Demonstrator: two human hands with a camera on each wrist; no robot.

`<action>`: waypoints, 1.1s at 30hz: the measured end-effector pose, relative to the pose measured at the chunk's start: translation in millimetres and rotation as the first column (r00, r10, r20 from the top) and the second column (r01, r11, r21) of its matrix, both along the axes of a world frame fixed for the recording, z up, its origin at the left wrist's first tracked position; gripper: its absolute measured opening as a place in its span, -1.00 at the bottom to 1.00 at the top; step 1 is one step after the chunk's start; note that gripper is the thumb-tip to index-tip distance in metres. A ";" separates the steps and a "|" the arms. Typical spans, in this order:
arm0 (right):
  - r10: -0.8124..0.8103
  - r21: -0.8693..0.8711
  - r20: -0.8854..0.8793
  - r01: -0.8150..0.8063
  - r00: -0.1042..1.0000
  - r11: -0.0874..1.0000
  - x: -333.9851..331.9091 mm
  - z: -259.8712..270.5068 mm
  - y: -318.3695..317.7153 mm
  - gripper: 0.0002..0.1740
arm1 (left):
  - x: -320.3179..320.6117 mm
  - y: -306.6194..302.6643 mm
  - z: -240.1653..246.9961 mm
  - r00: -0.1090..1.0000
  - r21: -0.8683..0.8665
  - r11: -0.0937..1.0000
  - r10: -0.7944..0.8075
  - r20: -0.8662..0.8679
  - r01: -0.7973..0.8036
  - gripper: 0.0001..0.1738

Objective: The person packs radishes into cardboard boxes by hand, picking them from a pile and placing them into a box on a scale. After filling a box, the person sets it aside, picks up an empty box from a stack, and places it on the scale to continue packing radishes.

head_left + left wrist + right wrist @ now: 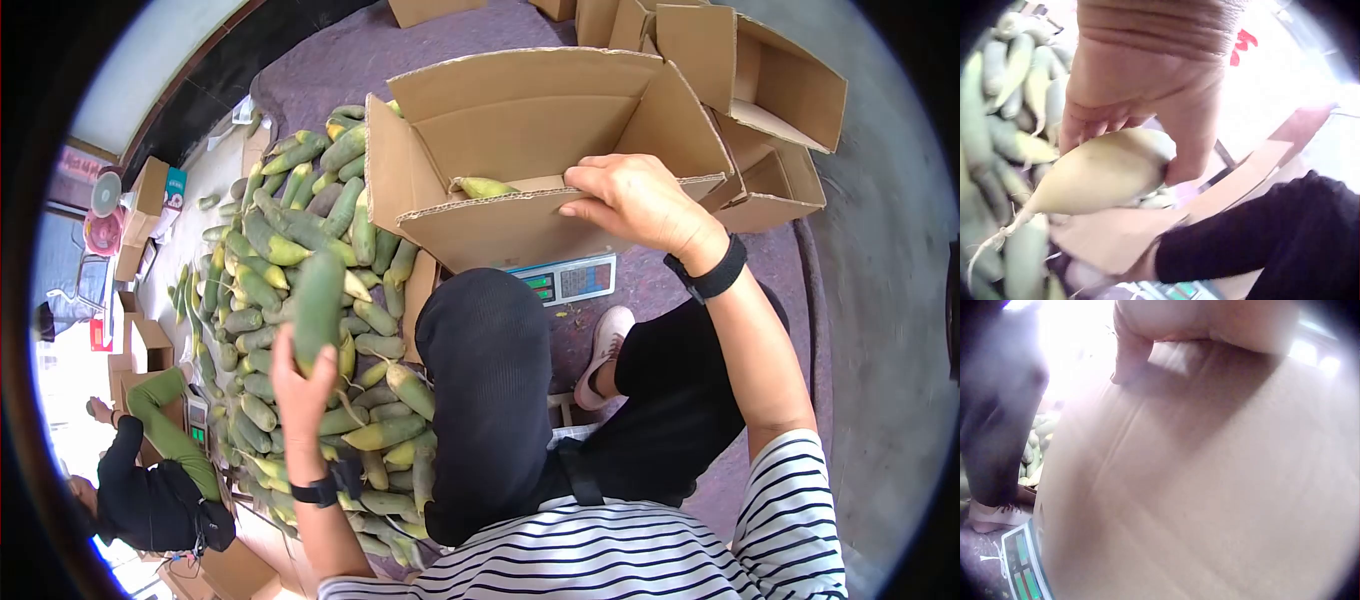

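My left hand (300, 395) grips a green radish (318, 300) above the heap of radishes (385, 432). In the left wrist view, thumb and fingers wrap the pale radish (1100, 175), whose thin root hangs at lower left. With thumb and fingers, my right hand (640, 205) pinches the near flap edge of an open cardboard box (520, 230). Inside that box one radish (483, 187) shows; the near wall hides most of the floor. The right wrist view is mostly filled by the box's outer side (1197, 469), with the right hand (1210, 325) at its top edge.
A digital scale (580, 279) shows its display under the box. Other open cartons (775, 90) stand at upper right. Past the heap, a person in a black top (150, 490) sits at far left beside another scale (197, 425). A purple cloth (330, 70) covers the floor.
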State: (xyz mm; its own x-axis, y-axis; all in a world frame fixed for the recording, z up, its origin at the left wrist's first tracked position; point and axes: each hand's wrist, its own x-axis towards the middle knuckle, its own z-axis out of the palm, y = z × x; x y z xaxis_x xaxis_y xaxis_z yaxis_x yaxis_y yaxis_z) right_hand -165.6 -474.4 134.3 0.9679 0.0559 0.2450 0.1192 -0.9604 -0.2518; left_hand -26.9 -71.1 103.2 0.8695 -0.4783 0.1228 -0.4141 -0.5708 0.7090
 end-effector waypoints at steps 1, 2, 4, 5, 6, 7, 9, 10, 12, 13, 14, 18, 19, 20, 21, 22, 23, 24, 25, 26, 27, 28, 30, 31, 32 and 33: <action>0.000 -0.002 -0.002 0.000 1.000 1.000 -2.0 0.6 -0.7 -0.73 | 4.3 -19.8 29.4 0.993 -0.001 1.000 -0.029 0.113 0.030 -0.44; -0.005 0.000 -0.013 0.005 1.000 1.000 -2.7 0.9 -0.4 -0.73 | 4.5 -45.2 57.2 0.916 0.049 0.997 -0.081 0.392 0.067 -0.40; 0.016 -0.001 -0.025 -0.016 1.000 1.000 -0.5 1.2 1.8 -0.72 | -2.5 -103.5 109.1 0.851 0.038 0.984 -0.172 0.496 0.177 -0.42; 0.018 0.007 -0.009 -0.018 1.000 1.000 -1.2 0.8 1.0 -0.73 | -2.6 -126.6 121.7 0.824 0.045 0.972 -0.219 0.523 0.229 -0.42; 0.020 0.015 0.009 -0.020 1.000 1.000 -1.3 1.2 0.5 -0.73 | 4.5 -146.1 120.1 0.808 0.050 0.959 -0.263 0.527 0.279 -0.42; 0.040 0.015 0.015 -0.041 0.999 0.999 -1.7 2.1 1.9 -0.73 | 8.8 -157.0 116.4 0.789 0.060 0.943 -0.309 0.531 0.328 -0.41; 0.025 0.038 -0.001 -0.025 1.000 0.999 -2.6 3.4 2.7 -0.72 | 5.4 -162.1 103.2 0.817 0.064 0.944 -0.314 0.483 0.325 -0.44; 0.027 0.018 -0.026 -0.026 0.999 1.000 -3.2 4.2 1.7 -0.73 | 7.9 -154.1 93.1 0.797 0.076 0.949 -0.300 0.524 0.307 -0.49; 0.024 0.026 -0.009 -0.024 1.000 0.999 -4.6 2.0 0.2 -0.74 | 5.0 -124.9 65.6 0.906 -0.050 0.979 -0.164 0.391 0.199 -0.53; 0.036 0.021 0.012 -0.037 0.999 0.999 -3.8 0.0 -0.2 -0.74 | 8.2 -100.5 44.0 0.960 -0.036 0.990 -0.121 0.252 0.134 -0.54; 0.049 0.033 0.042 -0.051 0.998 0.998 -3.4 -2.9 -1.6 -0.75 | 10.6 -71.1 19.4 0.992 -0.009 0.998 -0.058 0.112 0.059 -0.56; 0.013 -0.014 0.025 -0.012 1.000 1.000 4.0 -4.9 -6.8 -0.78 | -21.2 49.3 -94.6 0.981 0.351 0.936 0.054 -0.186 0.015 -0.70; 0.011 -0.015 0.040 -0.010 0.999 1.000 4.4 -1.9 -4.8 -0.76 | -35.5 80.2 -131.1 0.952 0.445 0.895 0.123 -0.281 0.015 -0.68; -0.008 -0.008 0.029 0.008 1.000 1.000 5.7 -0.3 -3.3 -0.75 | -55.3 105.8 -158.6 0.918 0.545 0.834 0.145 -0.370 0.088 -0.62; -0.027 0.000 0.013 0.027 1.000 1.000 6.6 -0.2 -1.9 -0.75 | -82.4 122.9 -174.2 0.930 0.643 0.756 0.140 -0.339 0.121 -0.55; -0.022 -0.018 0.022 0.023 0.999 1.000 7.7 -1.4 -2.1 -0.74 | -100.9 137.0 -193.7 0.898 0.716 0.658 0.137 -0.418 0.233 -0.41; -0.018 -0.035 0.029 0.019 0.999 0.999 8.4 -3.0 -1.3 -0.73 | -121.0 150.4 -211.1 0.889 0.715 0.659 0.152 -0.431 0.234 -0.41; -0.054 -0.016 0.017 0.054 0.998 0.998 9.0 -2.4 1.2 -0.72 | -140.0 159.1 -223.5 0.838 0.717 0.630 0.187 -0.512 0.297 -0.36; -0.064 -0.027 -0.008 0.064 0.998 0.998 10.4 -2.3 0.8 -0.71 | -154.7 167.1 -234.9 0.782 0.711 0.604 0.221 -0.583 0.359 -0.32; -0.084 -0.040 -0.040 0.082 0.996 0.996 11.7 -2.1 0.0 -0.70 | -165.4 166.8 -237.7 0.776 0.709 0.608 0.229 -0.588 0.357 -0.32; -0.107 -0.055 -0.071 0.103 0.992 0.993 12.4 -2.0 -0.5 -0.70 | -175.2 164.2 -241.2 0.821 0.749 0.597 0.250 -0.513 0.286 -0.29; -0.100 -0.059 -0.077 0.096 0.992 0.994 12.6 -2.9 0.3 -0.70 | -181.7 163.0 -244.5 0.859 0.782 0.585 0.268 -0.435 0.213 -0.26; -0.145 -0.056 -0.047 0.142 0.988 0.988 13.4 -3.4 2.8 -0.68 | -186.0 166.4 -258.2 0.845 0.767 0.616 0.303 -0.441 0.179 -0.27; -0.139 -0.061 -0.047 0.136 0.989 0.989 13.4 -3.2 3.8 -0.68 | -186.1 167.7 -264.6 0.835 0.755 0.640 0.332 -0.439 0.143 -0.29; -0.157 -0.062 -0.067 0.152 0.985 0.986 13.3 -3.0 4.4 -0.67 | -185.5 169.4 -270.0 0.835 0.752 0.644 0.333 -0.439 0.138 -0.29; -0.178 -0.064 -0.086 0.173 0.980 0.983 13.8 -2.5 4.3 -0.66 | -185.1 170.7 -274.2 0.835 0.741 0.662 0.339 -0.434 0.116 -0.27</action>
